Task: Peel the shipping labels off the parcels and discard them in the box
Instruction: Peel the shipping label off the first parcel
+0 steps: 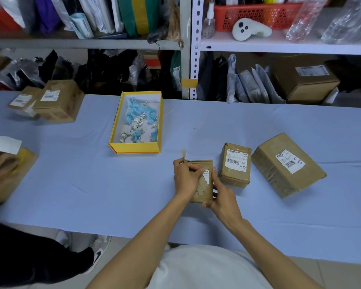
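A small brown parcel (202, 190) lies on the blue table (217, 126) in front of me. My right hand (223, 201) grips its lower right corner. My left hand (184, 178) pinches a partly peeled white shipping label (206, 174), and a strip of it (183, 152) sticks up above my fingers. Two more brown parcels (234, 165) (288, 165) with intact white labels lie to the right. The yellow discard box (137, 148) stands open at the table's middle, holding several crumpled white and blue label scraps.
At the far left another person's hand (0, 165) peels a white label (6, 144) off a brown parcel. Two labelled parcels (56, 101) sit at the back left. Shelves (191, 46) packed with bags and boxes rise behind the table.
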Demonstrator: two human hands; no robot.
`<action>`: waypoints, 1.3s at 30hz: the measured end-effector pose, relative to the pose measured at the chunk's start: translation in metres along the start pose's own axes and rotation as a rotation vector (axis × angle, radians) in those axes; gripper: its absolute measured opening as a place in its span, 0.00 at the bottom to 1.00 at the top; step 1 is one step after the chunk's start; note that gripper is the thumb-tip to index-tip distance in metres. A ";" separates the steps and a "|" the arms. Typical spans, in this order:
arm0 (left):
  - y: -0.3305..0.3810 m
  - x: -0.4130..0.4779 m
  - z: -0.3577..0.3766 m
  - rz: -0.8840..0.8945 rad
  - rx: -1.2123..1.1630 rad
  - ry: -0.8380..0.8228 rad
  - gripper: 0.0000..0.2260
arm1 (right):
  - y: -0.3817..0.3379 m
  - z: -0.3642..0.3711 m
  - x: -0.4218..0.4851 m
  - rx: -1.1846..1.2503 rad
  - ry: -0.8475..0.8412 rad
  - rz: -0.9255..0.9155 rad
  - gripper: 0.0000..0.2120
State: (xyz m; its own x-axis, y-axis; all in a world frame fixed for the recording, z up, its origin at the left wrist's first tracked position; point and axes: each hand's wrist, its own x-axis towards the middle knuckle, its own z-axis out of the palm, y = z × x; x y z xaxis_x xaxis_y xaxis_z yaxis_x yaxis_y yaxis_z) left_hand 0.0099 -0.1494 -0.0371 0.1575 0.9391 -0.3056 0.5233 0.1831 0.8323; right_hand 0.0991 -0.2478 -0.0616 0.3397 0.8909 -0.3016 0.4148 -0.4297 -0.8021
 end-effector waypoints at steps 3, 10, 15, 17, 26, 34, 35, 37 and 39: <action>-0.002 0.003 -0.002 0.019 0.001 -0.076 0.08 | -0.002 -0.002 0.000 0.025 -0.004 0.007 0.56; -0.003 0.001 -0.006 0.053 -0.050 -0.078 0.04 | -0.005 -0.004 -0.002 0.094 -0.015 0.020 0.54; -0.005 0.002 -0.009 0.101 -0.023 -0.070 0.13 | -0.005 -0.004 -0.001 0.096 -0.013 0.024 0.53; -0.004 0.000 -0.008 0.094 -0.011 -0.076 0.12 | -0.004 -0.003 -0.001 0.103 -0.014 0.030 0.53; 0.000 0.002 -0.003 0.042 0.030 -0.056 0.06 | -0.001 -0.002 0.001 0.109 -0.026 0.031 0.55; 0.001 0.003 -0.003 0.034 0.035 -0.109 0.07 | -0.002 -0.004 0.000 0.107 -0.023 0.019 0.54; 0.000 0.004 -0.004 0.037 0.031 -0.115 0.07 | -0.002 -0.004 0.000 0.115 -0.023 0.015 0.54; -0.001 0.004 -0.005 0.039 0.023 -0.128 0.07 | -0.001 -0.004 0.000 0.119 -0.022 0.009 0.54; -0.001 0.003 -0.007 0.045 0.016 -0.133 0.07 | -0.002 -0.004 0.000 0.114 -0.020 0.007 0.54</action>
State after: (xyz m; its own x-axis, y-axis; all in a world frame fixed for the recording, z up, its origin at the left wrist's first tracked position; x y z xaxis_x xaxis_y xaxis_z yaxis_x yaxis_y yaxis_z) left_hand 0.0040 -0.1450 -0.0361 0.2896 0.8992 -0.3278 0.5266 0.1363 0.8391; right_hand 0.1017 -0.2474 -0.0585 0.3250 0.8911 -0.3168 0.3130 -0.4174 -0.8531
